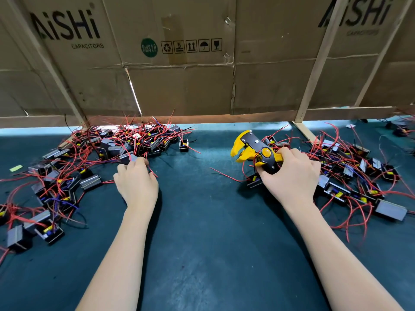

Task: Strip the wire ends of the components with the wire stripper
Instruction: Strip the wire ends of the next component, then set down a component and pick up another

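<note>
My right hand [289, 176] grips the handles of a yellow and black wire stripper [253, 151], whose jaws point left and gape a little. A small black component [253, 181] with red wires lies on the mat just under that hand. My left hand [134, 180] reaches into the left pile of components [125, 140], and its fingertips pinch a grey component [129, 158] at the pile's near edge. Red and black wires tangle over both piles and hide many of the parts.
A second pile of components [350, 176] spreads over the dark green mat [202, 221] on the right. More components [45, 198] trail down the left side. A cardboard wall [190, 63] on wooden struts closes off the back.
</note>
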Tool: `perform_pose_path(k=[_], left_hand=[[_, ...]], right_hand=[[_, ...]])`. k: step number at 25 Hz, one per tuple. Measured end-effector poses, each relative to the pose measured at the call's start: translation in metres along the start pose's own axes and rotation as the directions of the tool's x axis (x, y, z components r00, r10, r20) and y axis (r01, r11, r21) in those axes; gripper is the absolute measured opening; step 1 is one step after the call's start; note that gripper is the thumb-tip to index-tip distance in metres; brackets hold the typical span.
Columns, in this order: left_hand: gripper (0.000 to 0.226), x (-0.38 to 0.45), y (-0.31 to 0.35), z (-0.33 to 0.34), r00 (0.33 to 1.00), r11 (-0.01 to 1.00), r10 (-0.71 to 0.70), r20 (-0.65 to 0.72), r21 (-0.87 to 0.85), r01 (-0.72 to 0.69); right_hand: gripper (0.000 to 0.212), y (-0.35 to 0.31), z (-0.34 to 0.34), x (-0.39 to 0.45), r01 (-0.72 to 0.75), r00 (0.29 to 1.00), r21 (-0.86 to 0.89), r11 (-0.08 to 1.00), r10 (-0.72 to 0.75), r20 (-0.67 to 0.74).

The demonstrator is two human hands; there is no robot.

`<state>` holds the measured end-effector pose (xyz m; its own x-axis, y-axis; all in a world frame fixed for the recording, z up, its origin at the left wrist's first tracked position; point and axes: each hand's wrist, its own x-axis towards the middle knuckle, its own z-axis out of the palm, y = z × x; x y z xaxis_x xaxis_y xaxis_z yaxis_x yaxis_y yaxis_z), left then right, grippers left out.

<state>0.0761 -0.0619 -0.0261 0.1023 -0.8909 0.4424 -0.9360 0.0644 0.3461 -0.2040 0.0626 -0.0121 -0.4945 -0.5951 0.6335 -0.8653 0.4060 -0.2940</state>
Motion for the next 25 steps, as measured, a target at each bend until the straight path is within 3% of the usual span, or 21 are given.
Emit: perform_pose_path(k=[4,8,9,11,14,16,19,25], left_hand=[[0.031,0.002,0.000,-0.008,0.985,0.960,-0.055,-0.162,-0.279,0.007],[0.034,-0.004,0.015,-0.017,0.898,0.806,0.087,-0.431,-0.499,-0.318],[0.036,-0.009,0.022,-0.017,0.891,0.757,0.169,-0.422,-0.523,-0.392],[0.043,-0.020,0.037,-0.013,0.876,0.674,0.395,-0.276,-0.561,-0.480],[0.036,-0.035,0.048,-0.005,0.745,0.616,0.667,-0.021,-0.548,-0.566],[0.024,-0.037,0.049,-0.002,0.725,0.604,0.689,0.004,-0.556,-0.571],[0.024,-0.036,0.048,-0.005,0.734,0.619,0.679,0.022,-0.556,-0.556],[0.024,-0.040,0.049,-0.004,0.712,0.643,0.693,0.111,-0.541,-0.541]], right_hand=[[0.046,-0.004,-0.004,0.001,0.004,0.998,0.099,0.995,0.001,-0.057],[0.044,-0.010,-0.007,-0.001,0.203,0.979,0.239,0.950,-0.204,-0.022],[0.044,-0.013,-0.005,-0.004,0.260,0.963,0.213,0.942,-0.268,0.010],[0.047,-0.019,0.001,-0.012,0.343,0.929,0.110,0.933,-0.355,0.108],[0.046,-0.021,0.008,-0.014,0.335,0.923,0.035,0.942,-0.335,0.190],[0.046,-0.017,0.008,-0.011,0.267,0.941,-0.016,0.964,-0.257,0.220],[0.048,-0.008,0.006,-0.005,0.199,0.957,-0.153,0.968,-0.159,0.241],[0.037,0.009,-0.005,0.003,0.140,0.990,-0.317,0.938,-0.134,0.040]])
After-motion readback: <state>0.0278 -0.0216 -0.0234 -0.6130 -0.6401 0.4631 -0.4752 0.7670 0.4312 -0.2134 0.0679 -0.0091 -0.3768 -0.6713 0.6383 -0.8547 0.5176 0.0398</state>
